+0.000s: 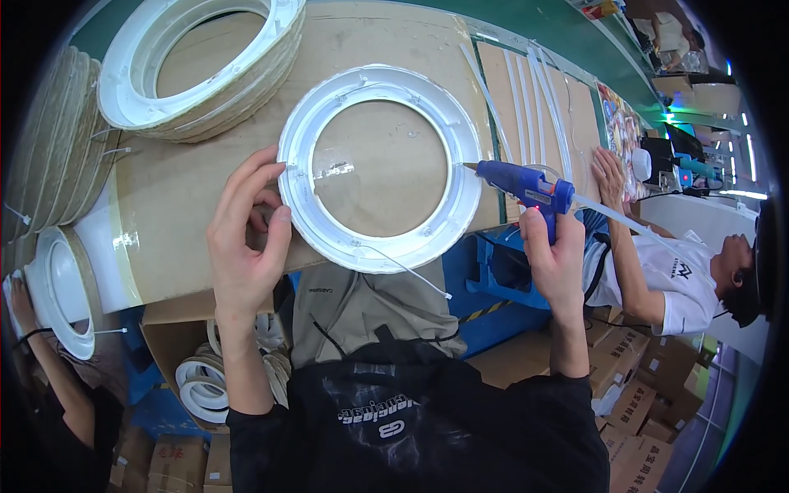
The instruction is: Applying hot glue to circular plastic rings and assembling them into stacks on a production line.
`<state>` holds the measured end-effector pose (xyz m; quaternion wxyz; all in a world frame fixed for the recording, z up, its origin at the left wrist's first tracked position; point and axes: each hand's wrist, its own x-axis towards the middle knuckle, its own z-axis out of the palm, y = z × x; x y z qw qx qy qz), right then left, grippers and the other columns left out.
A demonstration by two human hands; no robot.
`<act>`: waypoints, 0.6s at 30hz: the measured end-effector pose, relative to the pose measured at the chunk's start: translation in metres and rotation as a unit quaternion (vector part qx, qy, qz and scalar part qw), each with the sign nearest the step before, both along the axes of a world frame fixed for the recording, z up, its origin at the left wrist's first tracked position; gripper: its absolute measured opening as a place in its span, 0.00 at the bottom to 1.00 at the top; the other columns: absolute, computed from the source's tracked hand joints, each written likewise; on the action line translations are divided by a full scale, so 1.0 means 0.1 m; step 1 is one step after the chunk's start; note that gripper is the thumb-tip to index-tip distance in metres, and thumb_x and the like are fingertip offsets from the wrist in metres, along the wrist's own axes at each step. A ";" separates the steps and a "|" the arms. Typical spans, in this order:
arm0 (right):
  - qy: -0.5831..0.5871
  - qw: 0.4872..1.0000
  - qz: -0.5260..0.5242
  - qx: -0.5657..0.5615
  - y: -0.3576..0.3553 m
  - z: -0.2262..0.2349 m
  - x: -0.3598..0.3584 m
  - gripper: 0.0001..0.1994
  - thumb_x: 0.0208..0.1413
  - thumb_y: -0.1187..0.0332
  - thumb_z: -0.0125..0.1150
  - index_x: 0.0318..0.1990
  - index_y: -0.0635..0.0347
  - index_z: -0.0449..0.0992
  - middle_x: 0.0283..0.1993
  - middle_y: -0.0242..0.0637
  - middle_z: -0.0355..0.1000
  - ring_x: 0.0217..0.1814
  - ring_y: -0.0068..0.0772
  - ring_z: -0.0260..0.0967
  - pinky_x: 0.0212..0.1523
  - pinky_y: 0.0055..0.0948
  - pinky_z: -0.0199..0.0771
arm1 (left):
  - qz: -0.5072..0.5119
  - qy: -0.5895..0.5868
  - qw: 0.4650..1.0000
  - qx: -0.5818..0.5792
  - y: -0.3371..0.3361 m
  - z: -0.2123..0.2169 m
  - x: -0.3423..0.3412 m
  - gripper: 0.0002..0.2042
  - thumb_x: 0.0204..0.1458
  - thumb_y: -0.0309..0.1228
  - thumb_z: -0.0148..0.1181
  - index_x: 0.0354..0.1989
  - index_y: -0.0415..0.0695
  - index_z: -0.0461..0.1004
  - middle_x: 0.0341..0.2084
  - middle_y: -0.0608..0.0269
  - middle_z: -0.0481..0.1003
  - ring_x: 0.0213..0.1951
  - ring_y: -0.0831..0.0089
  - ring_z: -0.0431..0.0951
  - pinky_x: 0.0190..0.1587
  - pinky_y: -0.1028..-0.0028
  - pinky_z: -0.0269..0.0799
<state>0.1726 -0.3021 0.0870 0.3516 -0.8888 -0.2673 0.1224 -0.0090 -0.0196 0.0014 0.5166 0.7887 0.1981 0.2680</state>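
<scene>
A white ring-shaped lamp frame (pixel 380 256) lies flat on the cardboard-covered table in front of me, a thin white cable hanging off its near side. The fingertips of my left hand (pixel 251 226) touch its left outer edge; the fingers are bent and spread, with the thumb apart. My right hand (pixel 552 251) is closed round the handle of a blue hot glue gun (pixel 526 182). Its nozzle points left, right at the ring's right side. A clear glue stick (pixel 608 212) sticks out of the gun's back, and a small red light glows near the grip.
Stacked white rings (pixel 197 115) stand at the far left, beside a taller stack (pixel 57 148). Several glue sticks (pixel 526 107) lie on cardboard at the right. A box of rings (pixel 177 329) sits below. Co-workers (pixel 682 271) are on both sides; a blue stool (pixel 505 267) is near my right arm.
</scene>
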 end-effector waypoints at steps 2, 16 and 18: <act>-0.030 0.998 0.007 -0.059 0.02 0.05 -0.03 0.14 0.61 0.72 0.57 0.51 0.70 0.73 0.28 0.40 0.74 0.26 0.27 0.69 0.30 0.27 0.69 | 0.001 0.001 1.000 -0.003 0.00 0.00 0.00 0.20 0.47 0.16 0.56 0.52 0.38 0.75 0.56 0.55 0.73 0.32 0.80 0.75 0.29 0.82 0.67; 0.036 0.999 0.023 0.018 0.17 0.24 0.07 0.12 0.68 0.69 0.48 0.49 0.69 0.71 0.38 0.38 0.77 0.20 0.12 0.60 0.21 0.13 0.58 | -0.004 0.002 1.000 -0.005 0.00 0.02 -0.01 0.21 0.46 0.18 0.59 0.52 0.38 0.75 0.57 0.56 0.73 0.34 0.79 0.76 0.29 0.82 0.66; 0.062 0.995 0.027 0.078 0.20 0.25 0.12 0.15 0.69 0.65 0.46 0.49 0.70 0.71 0.37 0.40 0.76 0.20 0.13 0.60 0.20 0.14 0.57 | -0.003 0.010 1.000 -0.002 0.00 0.02 0.01 0.22 0.45 0.19 0.60 0.53 0.39 0.75 0.57 0.57 0.73 0.36 0.78 0.77 0.29 0.81 0.66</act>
